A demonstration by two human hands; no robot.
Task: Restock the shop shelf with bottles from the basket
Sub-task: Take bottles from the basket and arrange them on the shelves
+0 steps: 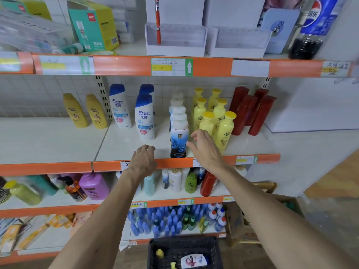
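Note:
A blue-and-black bottle with a white cap [179, 140] stands upright at the front edge of the white middle shelf [120, 146], heading a row of like bottles. My right hand [206, 150] is open just right of it, fingers spread, not gripping. My left hand [143, 160] hovers open at the shelf's orange lip, left of the bottle. The dark basket [184, 251] sits on the floor below, holding a white-and-blue bottle [194, 261] lying flat and two yellow-capped bottles [159, 253].
On the same shelf stand white-and-blue shampoo bottles [144, 117], yellow bottles [225, 131], red bottles [250, 111] and two amber ones [85, 111]. Lower shelves hold mixed bottles [93, 186]. A cardboard box [287, 206] sits at the right on the floor.

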